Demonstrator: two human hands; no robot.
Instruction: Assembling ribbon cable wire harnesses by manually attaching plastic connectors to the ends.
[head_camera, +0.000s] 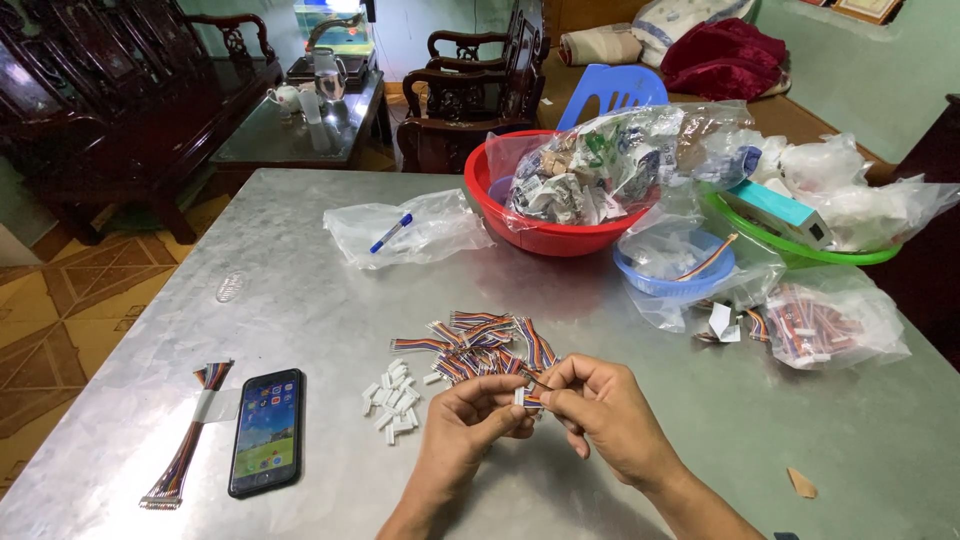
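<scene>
Both hands meet low over the table. Left hand pinches a small white plug; right hand grips the coloured wires running into it, fingers tight. Just beyond: one loose pile of short wire pieces, too tangled to count. Left of it, one heap of white plugs, roughly a dozen or more. One phone, one taped bundle beside it. Far side: one red basin, one blue bowl, one green basin, one pen in a bag.
</scene>
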